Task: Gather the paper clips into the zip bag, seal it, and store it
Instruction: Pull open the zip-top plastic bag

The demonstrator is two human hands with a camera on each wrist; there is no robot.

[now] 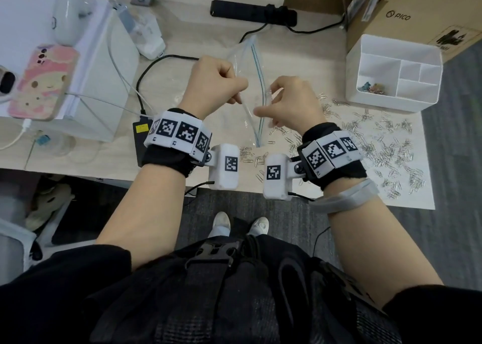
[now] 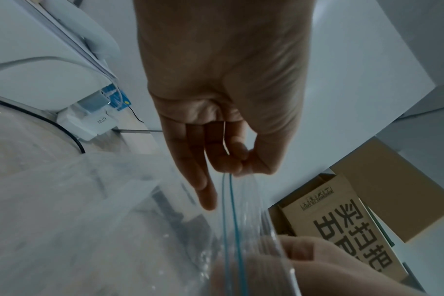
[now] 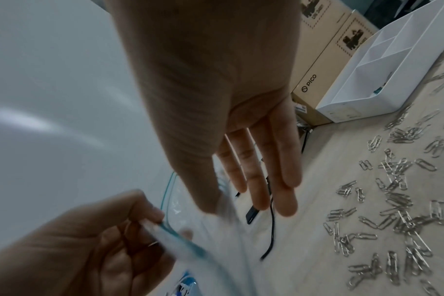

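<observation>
I hold a clear zip bag (image 1: 245, 56) with a blue zip line just above the table, between both hands. My left hand (image 1: 221, 82) pinches one side of the bag's mouth between thumb and forefinger (image 2: 237, 164). My right hand (image 1: 287, 101) pinches the other side with its thumb (image 3: 208, 196), its other fingers held straight. The bag (image 2: 165, 230) looks empty. Several silver paper clips (image 1: 378, 140) lie scattered on the table to the right of the bag, seen close in the right wrist view (image 3: 398, 200). A few lie under the bag's near end (image 1: 250, 155).
A white divided organizer (image 1: 378, 43) stands at the back right with small coloured clips (image 1: 371, 86) in one compartment. Behind it is a cardboard box (image 1: 417, 9). A black power strip (image 1: 253, 12) lies at the back. A phone (image 1: 41, 82) rests on a white box, left.
</observation>
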